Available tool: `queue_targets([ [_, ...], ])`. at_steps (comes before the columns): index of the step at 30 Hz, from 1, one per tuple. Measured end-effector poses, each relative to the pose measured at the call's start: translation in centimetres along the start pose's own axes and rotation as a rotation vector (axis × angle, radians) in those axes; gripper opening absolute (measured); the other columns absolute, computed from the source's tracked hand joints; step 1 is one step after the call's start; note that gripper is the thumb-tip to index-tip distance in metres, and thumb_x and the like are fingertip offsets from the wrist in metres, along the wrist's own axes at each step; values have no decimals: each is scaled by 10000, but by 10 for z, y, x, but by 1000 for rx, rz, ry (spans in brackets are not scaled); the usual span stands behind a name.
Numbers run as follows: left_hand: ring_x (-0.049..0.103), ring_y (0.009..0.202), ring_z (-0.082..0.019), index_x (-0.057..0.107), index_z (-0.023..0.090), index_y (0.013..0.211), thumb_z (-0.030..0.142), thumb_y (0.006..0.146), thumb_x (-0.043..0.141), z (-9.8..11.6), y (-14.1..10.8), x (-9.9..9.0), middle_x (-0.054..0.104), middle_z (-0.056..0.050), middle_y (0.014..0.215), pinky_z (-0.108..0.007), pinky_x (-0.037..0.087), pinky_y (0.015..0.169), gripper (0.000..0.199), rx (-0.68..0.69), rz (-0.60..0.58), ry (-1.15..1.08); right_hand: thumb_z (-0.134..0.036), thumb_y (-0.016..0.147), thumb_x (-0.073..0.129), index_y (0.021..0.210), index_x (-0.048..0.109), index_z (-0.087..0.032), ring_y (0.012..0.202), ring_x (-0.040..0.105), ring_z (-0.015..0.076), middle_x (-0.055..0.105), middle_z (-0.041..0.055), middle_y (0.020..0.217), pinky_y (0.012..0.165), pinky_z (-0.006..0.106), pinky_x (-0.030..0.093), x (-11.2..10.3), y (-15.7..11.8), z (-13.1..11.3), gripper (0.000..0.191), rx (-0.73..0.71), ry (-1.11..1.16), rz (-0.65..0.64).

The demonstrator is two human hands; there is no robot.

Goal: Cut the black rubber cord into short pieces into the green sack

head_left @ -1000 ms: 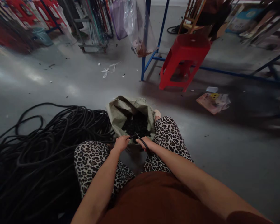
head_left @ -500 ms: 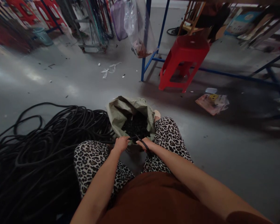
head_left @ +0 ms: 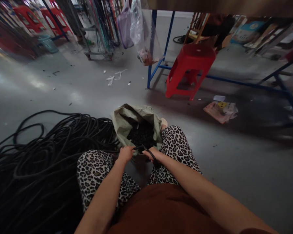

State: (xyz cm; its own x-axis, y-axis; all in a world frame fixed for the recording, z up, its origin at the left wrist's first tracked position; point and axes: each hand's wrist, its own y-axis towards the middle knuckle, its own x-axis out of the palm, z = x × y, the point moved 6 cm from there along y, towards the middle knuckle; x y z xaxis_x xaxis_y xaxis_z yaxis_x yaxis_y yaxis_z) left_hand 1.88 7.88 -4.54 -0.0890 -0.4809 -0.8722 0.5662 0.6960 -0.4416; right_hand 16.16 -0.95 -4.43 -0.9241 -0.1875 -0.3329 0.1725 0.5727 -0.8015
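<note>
Your left hand (head_left: 126,153) has its fingers closed around a black cord (head_left: 138,148), whose short end projects toward three o'clock. On the other side the cord runs toward nine o'clock, over your left knee (head_left: 94,162). Your right hand (head_left: 151,154) is curled around the dark handles of scissors (head_left: 149,154), the blades directed toward ten o'clock, near the cord's end. How far the blades are parted cannot be told at this size (the fingertips are partly hidden as well).

Directly at twelve o'clock from your hands, an open green sack (head_left: 119,126) stands between your knees, rim folded unevenly, with small black pieces (head_left: 143,133) inside. Both hands are at its near rim. A tangled cord pile (head_left: 51,143) covers the floor (head_left: 88,84) from eight to ten o'clock, reaching close to the sack.

Farther out, a wheeled rack (head_left: 99,55) stands at eleven o'clock, and a clear plastic bag (head_left: 146,42) hangs at twelve, beside a blue table leg (head_left: 150,76). A red stool (head_left: 191,68) stands at one o'clock; a flat printed packet (head_left: 221,112) lies on the floor at two.
</note>
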Motion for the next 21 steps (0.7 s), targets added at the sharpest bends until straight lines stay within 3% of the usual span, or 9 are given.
queue_targets([
  [6,560,1008,-205,576,259,1128,306,852,414,-4,1,-6,636,-56,1053,-313,407,828,324,-46,49,-29,-529,810,508,658,572,-124,329,468,109,483,0,442,363,209,405,-5,-1,-4,437,-19,-10,-29],
  [10,564,1000,-205,562,246,1155,306,858,406,-4,3,-14,634,-59,1062,-311,414,825,340,-86,125,-60,-593,825,428,811,620,-128,327,482,125,486,-8,434,369,223,417,-1,-3,-8,504,-61,-3,-83],
  [21,553,1010,-183,557,239,1159,315,869,397,2,3,-19,628,-57,1062,-292,394,848,340,-93,144,-93,-626,817,421,940,624,-117,343,492,117,497,-19,420,385,195,417,8,-7,-17,563,-72,2,-161],
])
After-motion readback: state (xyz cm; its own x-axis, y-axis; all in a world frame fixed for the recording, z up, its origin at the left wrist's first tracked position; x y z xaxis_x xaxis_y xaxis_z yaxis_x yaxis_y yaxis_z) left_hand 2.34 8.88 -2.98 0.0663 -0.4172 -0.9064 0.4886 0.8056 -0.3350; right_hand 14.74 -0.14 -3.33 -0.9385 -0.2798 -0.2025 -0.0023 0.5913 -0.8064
